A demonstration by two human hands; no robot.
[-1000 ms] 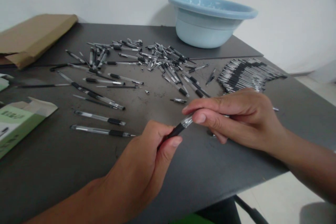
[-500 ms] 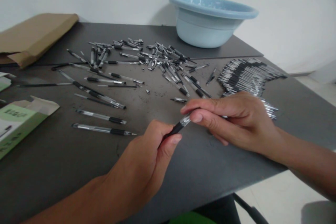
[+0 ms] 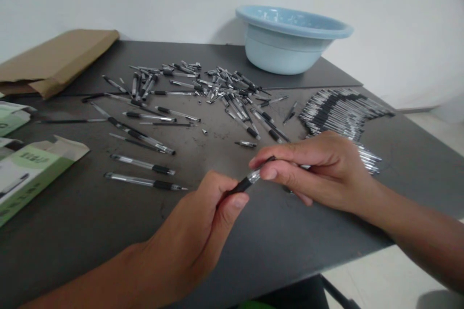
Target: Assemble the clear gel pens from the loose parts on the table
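My left hand (image 3: 206,222) is closed around the black grip of a pen (image 3: 243,184), which slants up to the right. At its clear front end, my right hand (image 3: 319,166) pinches the pen between thumb and fingers. A dark tip shows above the right thumb. Left of my hands, two pens (image 3: 139,181) lie side by side, the nearer with its metal point showing. A short pen piece (image 3: 245,144) rests just beyond my fingertips. Further back is a loose pile of pens and parts (image 3: 232,84). Neatly stacked pens (image 3: 335,108) lie behind my right hand.
A light blue basin (image 3: 286,48) stands at the back of the grey table (image 3: 275,251). At the back left lies a brown paper bag (image 3: 61,60). Green and white boxes (image 3: 39,174) sit at the left edge. A small metal cone (image 3: 204,131) is near the middle.
The view has tilted slightly, so the table objects appear lower. Both hands keep hold of the pen, and a dark tip now shows above my right thumb.
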